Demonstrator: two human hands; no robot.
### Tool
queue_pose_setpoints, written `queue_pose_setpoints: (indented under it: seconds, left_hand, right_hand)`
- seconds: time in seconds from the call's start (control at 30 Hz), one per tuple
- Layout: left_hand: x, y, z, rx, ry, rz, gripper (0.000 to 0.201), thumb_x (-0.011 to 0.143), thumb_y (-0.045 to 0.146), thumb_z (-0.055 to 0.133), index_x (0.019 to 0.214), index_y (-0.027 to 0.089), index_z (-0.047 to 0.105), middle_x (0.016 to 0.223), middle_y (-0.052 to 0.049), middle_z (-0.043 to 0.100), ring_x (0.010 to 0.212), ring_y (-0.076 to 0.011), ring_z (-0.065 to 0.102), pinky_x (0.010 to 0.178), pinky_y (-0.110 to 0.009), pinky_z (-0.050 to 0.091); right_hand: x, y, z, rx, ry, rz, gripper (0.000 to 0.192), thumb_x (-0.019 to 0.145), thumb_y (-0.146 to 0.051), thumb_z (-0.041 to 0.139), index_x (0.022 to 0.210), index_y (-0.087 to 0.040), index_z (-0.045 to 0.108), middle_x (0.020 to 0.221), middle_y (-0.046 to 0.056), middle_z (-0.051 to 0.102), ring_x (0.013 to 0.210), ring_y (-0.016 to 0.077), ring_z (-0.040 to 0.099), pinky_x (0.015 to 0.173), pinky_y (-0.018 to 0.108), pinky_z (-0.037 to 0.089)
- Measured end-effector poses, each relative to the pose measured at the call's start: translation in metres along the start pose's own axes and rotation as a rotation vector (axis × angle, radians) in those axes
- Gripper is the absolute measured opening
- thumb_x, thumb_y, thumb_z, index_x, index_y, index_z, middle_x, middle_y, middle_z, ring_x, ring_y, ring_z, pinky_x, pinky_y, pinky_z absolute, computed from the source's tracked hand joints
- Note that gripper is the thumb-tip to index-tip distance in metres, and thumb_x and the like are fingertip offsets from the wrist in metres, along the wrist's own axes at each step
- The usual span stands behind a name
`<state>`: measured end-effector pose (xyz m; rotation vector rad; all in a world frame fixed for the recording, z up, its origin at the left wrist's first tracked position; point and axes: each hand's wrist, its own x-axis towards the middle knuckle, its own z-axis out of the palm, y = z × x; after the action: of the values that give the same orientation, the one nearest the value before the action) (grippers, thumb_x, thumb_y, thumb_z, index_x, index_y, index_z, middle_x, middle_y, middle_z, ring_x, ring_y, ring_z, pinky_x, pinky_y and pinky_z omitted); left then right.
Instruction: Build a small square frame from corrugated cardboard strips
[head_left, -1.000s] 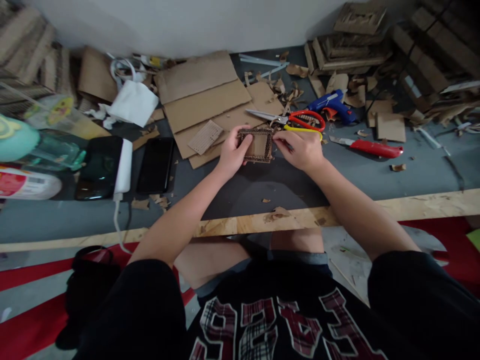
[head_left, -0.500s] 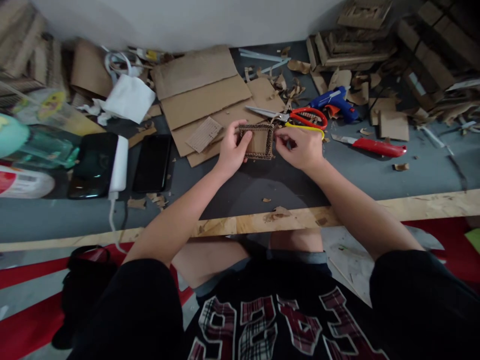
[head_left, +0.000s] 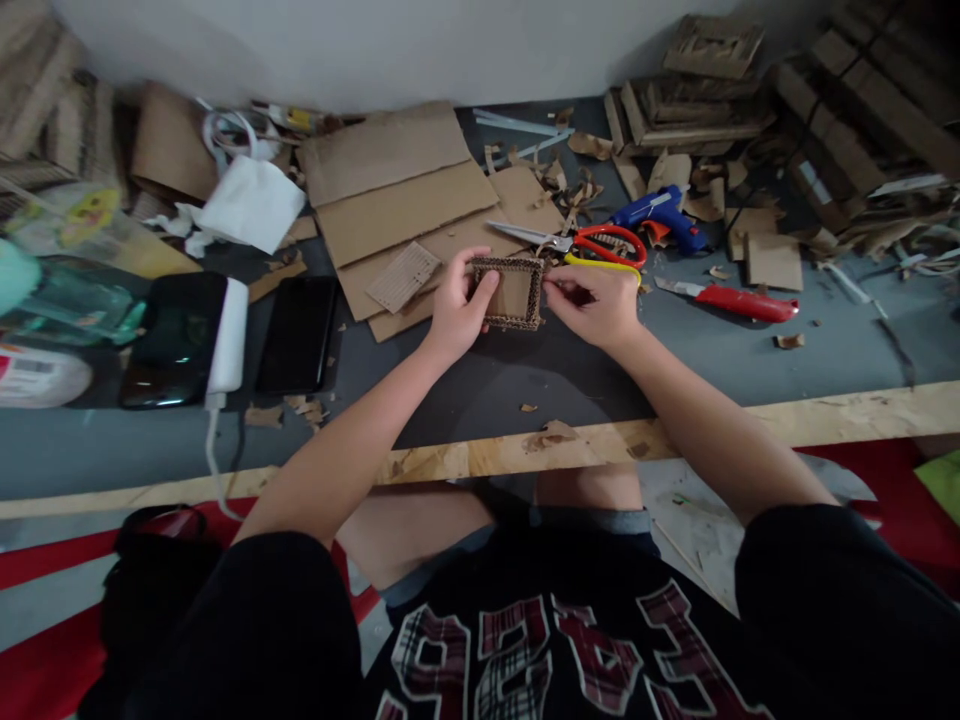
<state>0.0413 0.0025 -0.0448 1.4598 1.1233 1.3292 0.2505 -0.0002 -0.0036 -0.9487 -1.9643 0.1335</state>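
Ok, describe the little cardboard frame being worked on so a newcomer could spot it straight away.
Look at the grey worktop, just in front of the stacked flat cardboard sheets. The small cardboard frame sits between the left hand and right hand. Unlike the plain scraps around it, it is a rectangle edged with exposed corrugated strips.

Small frame (head_left: 513, 293) of rough brown corrugated cardboard, its fluted edges showing. Flat cardboard sheets (head_left: 397, 200) are looking matt and fibrous. Scissors (head_left: 577, 242) are showing shiny metal blades and glossy red and yellow plastic handles. Glue gun (head_left: 660, 212) is gleaming in blue plastic. Phone (head_left: 297, 334) is lying glossy black. Bench edge (head_left: 825, 420) is bare, rough wood.
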Motion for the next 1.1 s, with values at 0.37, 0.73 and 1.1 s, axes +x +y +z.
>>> queue_pose_setpoints:
  seconds: [0.37,0.73,1.1]
  left_hand:
    - [-0.002,-0.004,-0.013,0.384,0.033,0.435,0.056,0.098,0.062,0.042,0.139,0.025,0.036,0.129,-0.011,0.057,0.115,-0.021,0.063,0.103,-0.036,0.051]
    - [-0.005,0.005,-0.025,0.51,-0.093,0.547,0.057,0.098,0.058,0.045,0.143,0.024,0.032,0.139,-0.012,0.055,0.126,-0.0225,0.06,0.111,-0.036,0.045]
    - [-0.003,0.003,-0.015,0.368,-0.048,0.429,0.059,0.093,0.066,0.049,0.133,0.023,0.044,0.131,-0.011,0.056,0.13,-0.0258,0.056,0.113,-0.043,0.044]
  right_hand:
    - [0.005,0.0,0.008,0.592,-0.128,0.489,0.014,0.078,-0.031,0.069,0.074,-0.018,0.071,0.047,-0.005,0.056,0.034,0.0063,0.045,0.032,0.019,0.033]
    - [0.007,-0.001,0.001,0.489,-0.183,0.439,0.008,0.076,-0.025,0.064,0.071,-0.019,0.062,0.048,-0.007,0.05,0.04,0.0054,0.042,0.041,0.02,0.03]
    - [0.004,-0.001,0.002,0.281,-0.204,0.316,0.014,0.08,-0.031,0.058,0.071,-0.02,0.058,0.047,-0.006,0.047,0.042,0.0059,0.039,0.045,0.023,0.032]
